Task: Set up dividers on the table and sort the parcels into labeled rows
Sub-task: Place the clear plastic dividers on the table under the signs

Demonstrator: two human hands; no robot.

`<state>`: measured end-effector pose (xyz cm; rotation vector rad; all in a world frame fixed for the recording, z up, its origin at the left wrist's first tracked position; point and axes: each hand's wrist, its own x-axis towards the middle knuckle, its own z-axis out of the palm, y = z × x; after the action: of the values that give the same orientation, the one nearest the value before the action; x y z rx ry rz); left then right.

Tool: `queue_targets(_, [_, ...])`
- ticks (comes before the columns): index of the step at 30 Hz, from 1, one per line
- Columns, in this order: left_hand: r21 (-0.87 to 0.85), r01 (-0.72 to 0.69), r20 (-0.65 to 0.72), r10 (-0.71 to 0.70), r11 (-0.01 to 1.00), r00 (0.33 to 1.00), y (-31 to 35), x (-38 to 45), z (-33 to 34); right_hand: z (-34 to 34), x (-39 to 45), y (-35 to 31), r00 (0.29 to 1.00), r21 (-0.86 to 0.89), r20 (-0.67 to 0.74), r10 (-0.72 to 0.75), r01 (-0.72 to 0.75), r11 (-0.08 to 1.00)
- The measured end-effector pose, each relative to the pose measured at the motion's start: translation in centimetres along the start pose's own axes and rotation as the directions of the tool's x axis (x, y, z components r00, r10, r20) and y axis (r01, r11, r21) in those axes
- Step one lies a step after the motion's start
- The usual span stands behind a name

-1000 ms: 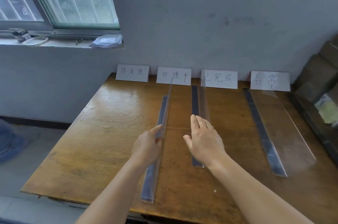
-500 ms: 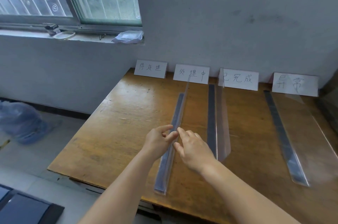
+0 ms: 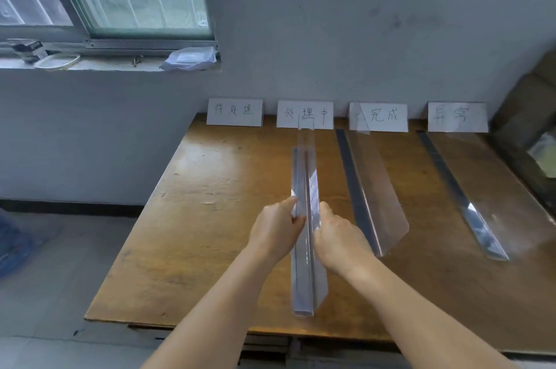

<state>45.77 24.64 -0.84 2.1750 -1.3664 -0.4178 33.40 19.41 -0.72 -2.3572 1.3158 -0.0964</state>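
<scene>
A long clear plastic divider stands on its dark base strip, running from the table's front edge toward the second label card. My left hand pinches its left side about halfway along. My right hand grips its right side at the same spot. A second clear divider stands to the right, and a third lies further right. Four white handwritten label cards lean on the wall at the back of the wooden table.
Cardboard boxes are stacked at the table's right edge. A windowsill at upper left holds a plastic bag and small items. A blue bag sits on the floor at left. No parcels lie on the table.
My right hand came off the middle divider and moved left onto the left divider. Both hands now hold it, and its clear wall stands more upright.
</scene>
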Motion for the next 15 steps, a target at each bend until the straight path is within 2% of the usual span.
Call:
queue_targets(6, [0.137, 0.020, -0.004, -0.020, 0.990, 1.000, -1.7, 0.0, -1.8, 1.1, -0.7, -2.4, 0.997, -0.148, -0.060, 0.043, -0.051, 0.988])
queue_targets(11, [0.270, 0.029, -0.049, -0.016, 0.962, 0.999, -5.7, -0.7, -3.8, 2.1, -1.3, -4.6, 0.996, -0.153, -0.085, 0.017, -0.030, 0.988])
queue_targets(15, [0.327, 0.120, -0.060, -0.106, 0.938, 0.993, -9.2, -1.7, -6.5, 3.4, -1.3, -7.2, 0.996, -0.128, -0.086, 0.014, -0.025, 0.991])
